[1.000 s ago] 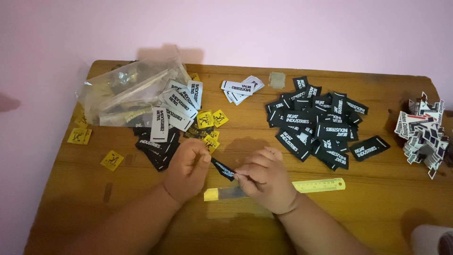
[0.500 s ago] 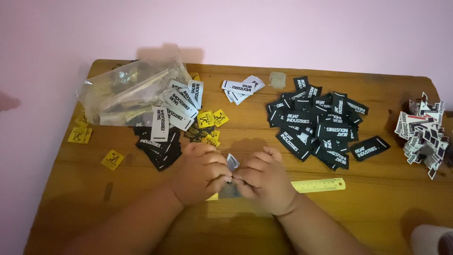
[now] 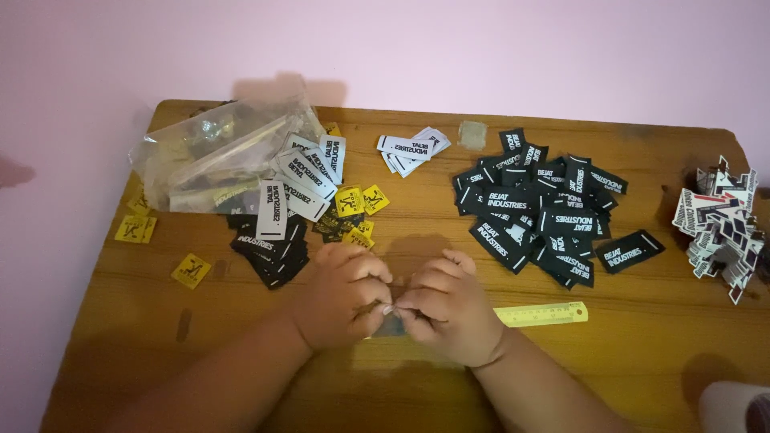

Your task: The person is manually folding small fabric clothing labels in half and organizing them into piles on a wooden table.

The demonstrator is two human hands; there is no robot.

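Two hands meet mid-surface: left hand and right hand, each grip pinching one small dark label between them, equally near. Label mostly hidden; long axis unclear. Yellow ruler lies just right.

Black labels with white print, small yellow tags, white labels, yellow ruler, brown wooden desk, pink wall
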